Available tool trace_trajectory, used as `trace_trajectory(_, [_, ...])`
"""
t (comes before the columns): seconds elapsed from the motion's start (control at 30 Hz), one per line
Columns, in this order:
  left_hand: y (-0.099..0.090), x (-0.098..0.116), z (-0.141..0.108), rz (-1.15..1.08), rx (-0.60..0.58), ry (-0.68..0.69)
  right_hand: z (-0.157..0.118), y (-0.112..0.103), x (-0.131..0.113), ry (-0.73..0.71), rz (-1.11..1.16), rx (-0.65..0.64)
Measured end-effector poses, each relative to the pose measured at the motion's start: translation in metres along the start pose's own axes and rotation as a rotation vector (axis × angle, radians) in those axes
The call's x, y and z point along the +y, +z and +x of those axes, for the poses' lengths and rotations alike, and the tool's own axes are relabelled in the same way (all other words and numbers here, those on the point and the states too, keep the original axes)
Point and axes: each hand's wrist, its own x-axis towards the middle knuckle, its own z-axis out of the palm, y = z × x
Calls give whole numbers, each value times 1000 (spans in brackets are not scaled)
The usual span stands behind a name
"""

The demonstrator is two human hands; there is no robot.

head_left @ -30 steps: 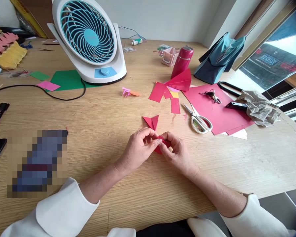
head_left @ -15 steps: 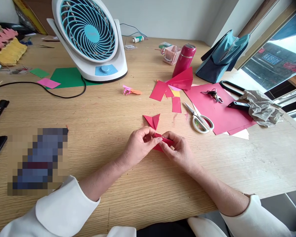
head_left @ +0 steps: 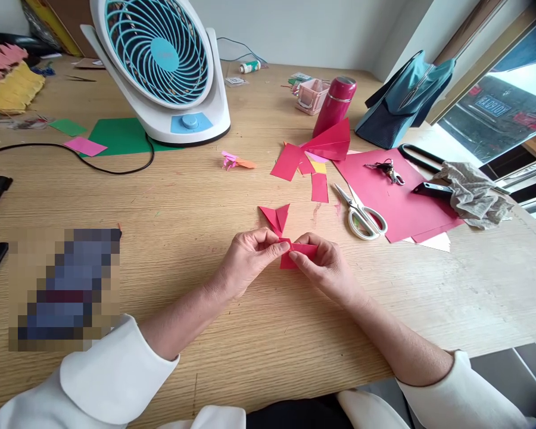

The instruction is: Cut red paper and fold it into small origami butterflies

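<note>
Between my two hands is a small piece of folded red paper, held a little above the wooden table. My left hand pinches its left end between thumb and fingers. At the right, the thumb and fingers of my right hand grip the other end. A flat red flap shows below the fingertips. Just beyond my left fingers lies a pointed, folded red paper shape; whether it joins the held paper is hidden. White-handled scissors lie to the right of my hands.
Red paper scraps and a pink bottle stand beyond my hands. Red sheets, with a nail clipper on top, lie rightward. A fan, black cable and blurred object are leftward.
My fingers have shifted slightly on the folded red paper, and more of its flat face now shows. The whole view has moved a little.
</note>
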Motion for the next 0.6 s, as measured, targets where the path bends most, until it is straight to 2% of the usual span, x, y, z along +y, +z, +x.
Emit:
trace_trajectory(0.13, [-1,0,0,75,-6,39,1,-2,1,35,68,-6])
trace_trajectory(0.3, [-3,0,1,214,-74,65,0,-4,2,5,-14,-16])
trace_trajectory(0.4, [-5,-3,2,274,-67,58,-1,-4,2,-7,-7,-51])
trace_trajectory(0.6, [-9,-1,4,186,-94,7,0,-7,1,-5,-29,-82])
